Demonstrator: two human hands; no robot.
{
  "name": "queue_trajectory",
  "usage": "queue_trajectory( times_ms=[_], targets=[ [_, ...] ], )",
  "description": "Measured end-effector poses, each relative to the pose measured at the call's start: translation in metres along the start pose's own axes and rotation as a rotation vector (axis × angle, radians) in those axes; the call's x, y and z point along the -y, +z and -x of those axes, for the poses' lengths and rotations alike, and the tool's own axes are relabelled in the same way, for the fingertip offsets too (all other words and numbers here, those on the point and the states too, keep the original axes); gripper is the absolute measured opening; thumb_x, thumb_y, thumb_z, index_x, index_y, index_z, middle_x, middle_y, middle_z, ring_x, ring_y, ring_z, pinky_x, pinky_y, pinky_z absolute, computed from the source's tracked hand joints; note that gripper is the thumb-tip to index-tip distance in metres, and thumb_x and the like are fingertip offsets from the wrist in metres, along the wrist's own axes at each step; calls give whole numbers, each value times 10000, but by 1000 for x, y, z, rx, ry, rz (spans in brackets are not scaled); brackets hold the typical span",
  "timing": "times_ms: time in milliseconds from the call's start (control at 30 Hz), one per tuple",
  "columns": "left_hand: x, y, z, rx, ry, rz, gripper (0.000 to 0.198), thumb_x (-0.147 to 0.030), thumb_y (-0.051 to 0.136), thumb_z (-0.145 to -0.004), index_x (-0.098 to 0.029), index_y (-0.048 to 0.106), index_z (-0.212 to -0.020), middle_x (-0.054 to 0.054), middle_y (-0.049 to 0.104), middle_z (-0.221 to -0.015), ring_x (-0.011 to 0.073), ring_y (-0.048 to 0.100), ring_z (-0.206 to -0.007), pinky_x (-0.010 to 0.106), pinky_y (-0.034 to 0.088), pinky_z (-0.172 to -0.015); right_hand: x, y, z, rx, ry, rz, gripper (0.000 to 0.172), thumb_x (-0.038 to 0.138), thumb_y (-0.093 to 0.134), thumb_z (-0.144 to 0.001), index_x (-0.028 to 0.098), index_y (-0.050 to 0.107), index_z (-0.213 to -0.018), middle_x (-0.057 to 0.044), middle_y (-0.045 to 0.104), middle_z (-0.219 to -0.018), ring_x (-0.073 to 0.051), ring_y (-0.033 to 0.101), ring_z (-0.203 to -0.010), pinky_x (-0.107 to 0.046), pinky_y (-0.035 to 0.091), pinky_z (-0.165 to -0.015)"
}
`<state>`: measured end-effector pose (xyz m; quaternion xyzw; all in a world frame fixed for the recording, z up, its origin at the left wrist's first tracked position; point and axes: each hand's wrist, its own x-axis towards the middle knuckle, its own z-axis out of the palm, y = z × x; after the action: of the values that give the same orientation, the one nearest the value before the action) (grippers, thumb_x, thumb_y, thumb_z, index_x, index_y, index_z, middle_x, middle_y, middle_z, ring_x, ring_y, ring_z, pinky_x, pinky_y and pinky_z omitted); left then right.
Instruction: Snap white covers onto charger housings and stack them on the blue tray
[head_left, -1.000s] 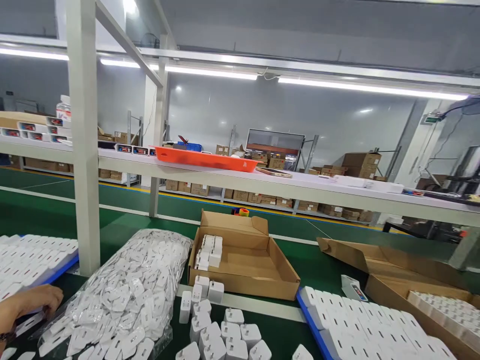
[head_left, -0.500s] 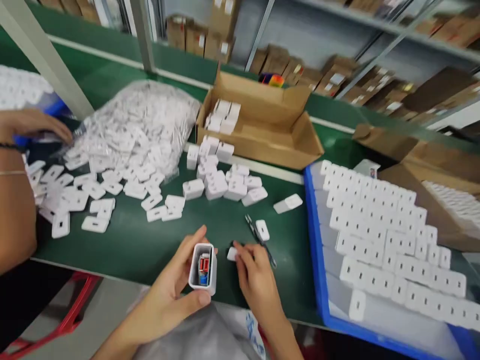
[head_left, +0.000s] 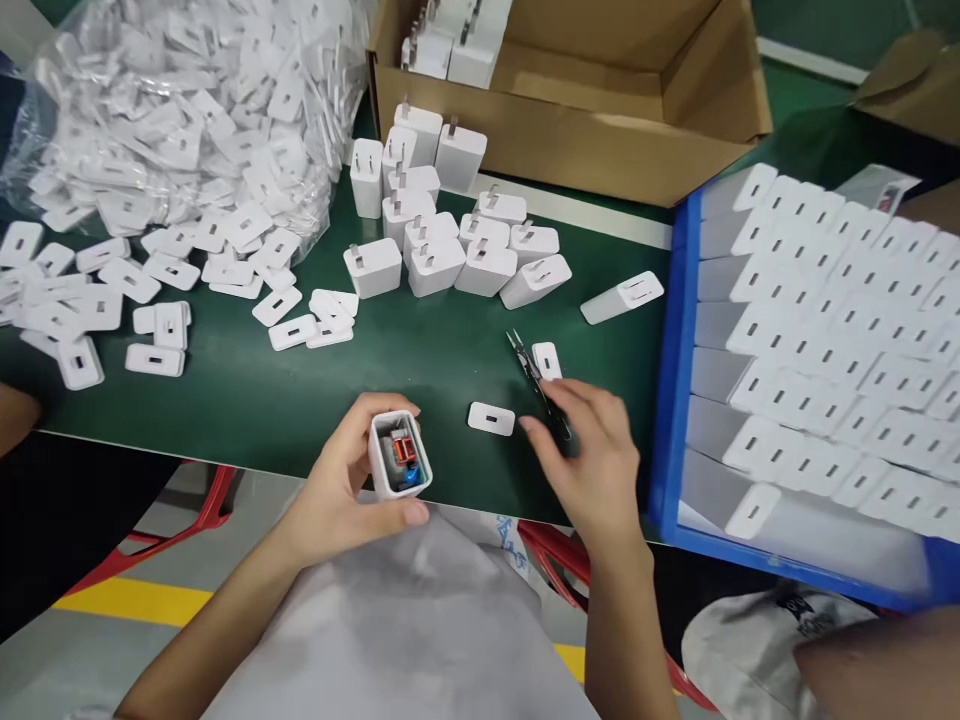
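Observation:
My left hand (head_left: 356, 480) is wrapped round a white charger housing (head_left: 381, 465). Its open end faces up, showing red and blue electronic parts inside. My right hand (head_left: 589, 450) hovers over the table, thumb and fingers apart on either side of the handle of black tweezers (head_left: 531, 372); whether it touches them I cannot tell. Beside the tweezers' tips lies a white end cap (head_left: 547, 358), partly behind my fingers. Another white end cap (head_left: 491, 418) with a small slot lies flat between my two hands.
White chargers with plug pins (head_left: 437, 265) stand in a cluster before a cardboard box (head_left: 585, 140). A bag of white caps (head_left: 210, 120) spills out at left. A blue-rimmed tray (head_left: 671, 400) of chargers stands at right. One charger (head_left: 622, 297) lies near it. Parts of other people show at both sides.
My right hand has left the end cap between my hands and moved right to the tweezers. My left hand still holds the charger housing. The view has tilted down and closer.

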<state>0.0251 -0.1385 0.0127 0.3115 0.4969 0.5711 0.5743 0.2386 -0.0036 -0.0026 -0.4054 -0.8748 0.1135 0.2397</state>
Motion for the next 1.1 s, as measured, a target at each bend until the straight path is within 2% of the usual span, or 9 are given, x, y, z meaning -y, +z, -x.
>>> queue_trajectory(
  times_ms=[100,200,267,333,400,567,767,933,1100],
  targets=[
    [-1,5,0,74,-93,38,603,-482,794,-757,-368,499,-1270,-18,534,-1063,156,566,-943,262,478,-851,11,6,5,169,-116,-33,317,272,597,-945,195,608,-1252,-137,637,-1167,-284,592,-1015,-449,545,-857],
    [-5,10,-1,145,-186,82,569,-495,674,-868,-395,431,-1372,-4,548,-1165,174,551,-1093,235,444,-903,15,17,10,127,-94,-64,280,194,564,-952,169,635,-1221,-155,646,-1161,-282,582,-979,-455,545,-831],
    [-7,12,-3,124,-171,25,449,-433,701,-865,-362,535,-1276,-10,554,-1111,158,568,-1032,221,451,-864,15,24,10,62,-50,-117,246,180,570,-946,180,668,-1171,-139,668,-1099,-273,594,-947,-445,541,-817],
    [-6,14,-5,93,-115,-44,326,-380,782,-796,-283,635,-1071,-19,542,-992,137,573,-886,213,460,-766,17,24,9,23,-22,-152,206,172,559,-951,190,697,-1103,-114,684,-1022,-255,617,-910,-418,541,-797],
    [-5,14,-5,84,-112,-59,304,-368,822,-744,-238,624,-934,-35,515,-899,117,549,-762,215,453,-686,25,16,7,12,26,-227,196,146,537,-961,206,716,-1013,-71,696,-953,-210,645,-855,-355,544,-753],
    [-8,19,-2,96,-195,-160,267,-355,729,-835,-262,561,-1021,-41,598,-904,122,571,-753,207,451,-653,63,-22,3,16,215,-635,210,127,564,-955,249,724,-894,25,717,-867,-114,662,-752,-228,521,-652],
    [-19,32,-1,90,-157,-358,273,-295,784,-768,-251,619,-981,-80,670,-809,97,587,-682,156,435,-587,82,-35,6,35,167,-638,161,97,625,-908,226,718,-935,18,737,-884,-105,683,-749,-200,525,-625],
    [-20,31,3,153,-117,-432,276,-358,719,-837,-251,580,-1050,-76,670,-825,93,572,-643,161,424,-546,85,-35,7,14,186,-625,160,93,626,-901,224,716,-917,13,739,-856,-118,681,-718,-222,542,-617],
    [-20,32,6,190,-64,-488,308,-392,683,-879,-283,517,-1114,-73,679,-931,95,620,-718,162,454,-599,89,-38,12,-24,184,-636,187,58,623,-889,216,717,-924,5,740,-880,-111,684,-742,-213,549,-628]
  ],
)
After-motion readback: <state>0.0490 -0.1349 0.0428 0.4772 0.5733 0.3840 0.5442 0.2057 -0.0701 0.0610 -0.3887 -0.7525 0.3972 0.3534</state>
